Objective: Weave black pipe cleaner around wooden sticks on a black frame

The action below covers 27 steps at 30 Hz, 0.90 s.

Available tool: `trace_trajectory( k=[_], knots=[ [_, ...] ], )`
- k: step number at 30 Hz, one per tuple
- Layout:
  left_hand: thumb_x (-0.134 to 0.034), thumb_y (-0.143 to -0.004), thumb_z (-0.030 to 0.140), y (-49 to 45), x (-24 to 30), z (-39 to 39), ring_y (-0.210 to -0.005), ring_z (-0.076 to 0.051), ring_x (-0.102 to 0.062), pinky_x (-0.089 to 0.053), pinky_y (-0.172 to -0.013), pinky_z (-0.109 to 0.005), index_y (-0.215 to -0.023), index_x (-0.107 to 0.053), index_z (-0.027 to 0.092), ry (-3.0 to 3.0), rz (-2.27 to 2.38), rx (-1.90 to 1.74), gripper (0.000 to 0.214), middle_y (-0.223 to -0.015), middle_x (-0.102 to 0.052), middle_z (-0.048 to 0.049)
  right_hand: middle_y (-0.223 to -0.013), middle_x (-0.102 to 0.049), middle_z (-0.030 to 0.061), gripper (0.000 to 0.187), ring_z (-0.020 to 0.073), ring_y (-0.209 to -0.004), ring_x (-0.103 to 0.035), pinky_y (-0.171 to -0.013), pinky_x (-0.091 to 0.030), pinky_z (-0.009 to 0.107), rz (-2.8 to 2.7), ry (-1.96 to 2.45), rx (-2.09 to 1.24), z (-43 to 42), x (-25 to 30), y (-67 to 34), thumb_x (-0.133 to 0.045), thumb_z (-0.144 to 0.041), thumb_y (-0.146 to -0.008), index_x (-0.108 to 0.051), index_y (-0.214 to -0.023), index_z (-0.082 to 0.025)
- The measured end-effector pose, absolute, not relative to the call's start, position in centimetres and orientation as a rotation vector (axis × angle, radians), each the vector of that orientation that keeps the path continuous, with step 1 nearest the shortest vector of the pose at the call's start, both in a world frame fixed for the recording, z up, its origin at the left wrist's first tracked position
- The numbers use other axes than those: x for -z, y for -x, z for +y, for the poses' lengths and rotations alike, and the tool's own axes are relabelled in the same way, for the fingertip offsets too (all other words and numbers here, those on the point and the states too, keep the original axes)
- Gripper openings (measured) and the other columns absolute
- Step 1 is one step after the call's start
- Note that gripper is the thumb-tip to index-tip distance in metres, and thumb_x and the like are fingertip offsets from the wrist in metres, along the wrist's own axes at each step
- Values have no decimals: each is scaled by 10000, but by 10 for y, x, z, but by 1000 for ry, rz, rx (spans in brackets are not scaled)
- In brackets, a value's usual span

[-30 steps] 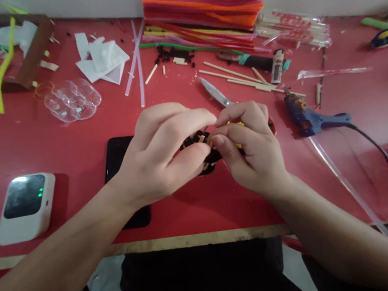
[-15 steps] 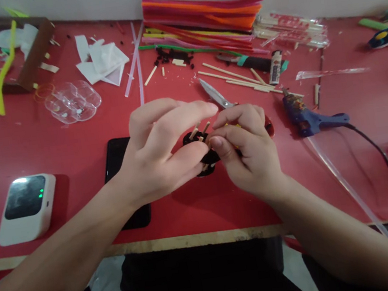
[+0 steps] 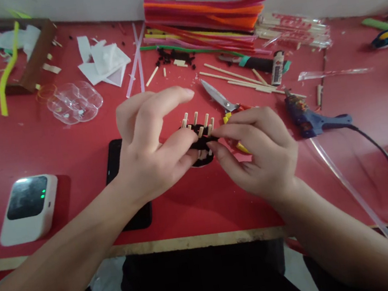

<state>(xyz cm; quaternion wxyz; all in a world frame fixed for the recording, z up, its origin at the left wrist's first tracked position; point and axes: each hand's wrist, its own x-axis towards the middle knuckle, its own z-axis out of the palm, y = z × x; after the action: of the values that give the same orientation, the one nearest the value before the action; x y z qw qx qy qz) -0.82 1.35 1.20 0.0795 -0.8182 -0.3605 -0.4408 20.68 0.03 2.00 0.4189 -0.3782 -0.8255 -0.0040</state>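
A small black round piece [image 3: 200,142] with several short wooden sticks standing up from it in a ring is held between my hands, above the red table. Thumb and a finger of my left hand [image 3: 155,155] pinch its left edge, while the other fingers arch above it. My right hand [image 3: 257,148] closes thumb and fingertips on its right edge, beside the nearest sticks. A second black layer shows under the first, partly hidden by my fingers. Just behind my right hand lie scissors [image 3: 219,96] with red and yellow handles, partly covered.
A black phone [image 3: 137,216] lies under my left forearm, with a white device [image 3: 28,210] farther left. A blue glue gun [image 3: 307,115] with its cord is at the right. Wooden sticks [image 3: 231,75], bright pipe cleaners [image 3: 204,11] and a clear plastic palette [image 3: 75,102] lie behind.
My hands have moved apart a little, the left up and left, the right to the right. More of the black piece and its ring of sticks shows now.
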Motion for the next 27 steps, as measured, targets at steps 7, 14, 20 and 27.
trace_trajectory(
  k=[7,14,20,27],
  knots=[
    [-700,-911,257,6,-12,11,-1296,-397,-524,-415,-1097,-704,-811,-710,253,2507,-1197,1386,100,-1370,-623,-82,-892,-702,62,118,186,-794,-686,-699,-579,357,-2080,914,-41,-5,-16,-202,-710,-116,-923,-733,-1014,-186],
    [-780,-829,304,4,-15,8,-1204,-396,-554,-488,-1006,-658,-726,-629,240,2391,-1158,1206,193,-1375,-610,-136,-883,-714,62,133,181,-793,-685,-702,-579,337,-2090,880,-100,-6,-21,-203,-683,-86,-925,-745,-1010,-168],
    [-670,-923,268,7,-12,11,-1238,-347,-565,-464,-1092,-629,-830,-673,227,2400,-1096,1251,101,-1396,-624,-68,-899,-702,49,127,182,-781,-677,-661,-579,333,-2039,965,-123,-5,-19,-203,-704,-136,-911,-740,-1000,-218],
    [-645,-855,190,7,-13,13,-1209,-333,-618,-516,-1051,-567,-1181,-583,178,2782,-1044,1364,332,-1296,-663,-178,-881,-691,39,139,169,-746,-656,-658,-553,333,-2071,995,-101,-3,-15,-204,-693,-167,-923,-750,-1032,-232]
  ],
)
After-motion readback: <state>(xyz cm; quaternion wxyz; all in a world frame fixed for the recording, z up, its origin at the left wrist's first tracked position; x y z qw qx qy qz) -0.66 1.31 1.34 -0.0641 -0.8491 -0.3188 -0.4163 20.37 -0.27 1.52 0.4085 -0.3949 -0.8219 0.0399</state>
